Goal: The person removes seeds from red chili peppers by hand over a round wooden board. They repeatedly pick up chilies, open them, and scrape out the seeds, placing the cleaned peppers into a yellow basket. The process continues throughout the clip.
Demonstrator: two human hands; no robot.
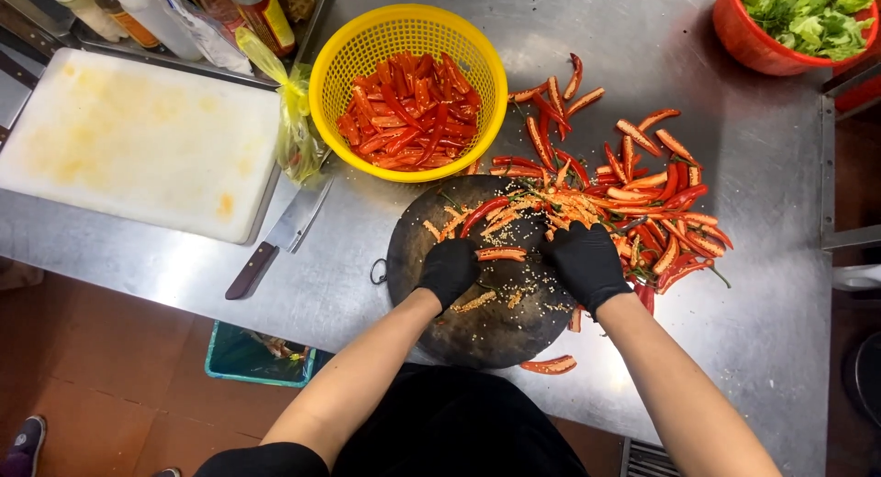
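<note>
Head view, frame centre: our left hand [449, 269] fingers pinch a halved chilli [501, 254] on the round board [477, 335]; our right hand [585, 261] rests clenched on the chilli pile [656, 211] beside it.

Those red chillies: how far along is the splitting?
Done: the yellow basket holds split chillies. In hand: the left hand and right hand, in black gloves, work one chilli on the round board. Left: a pile of whole chillies beside it.
</note>
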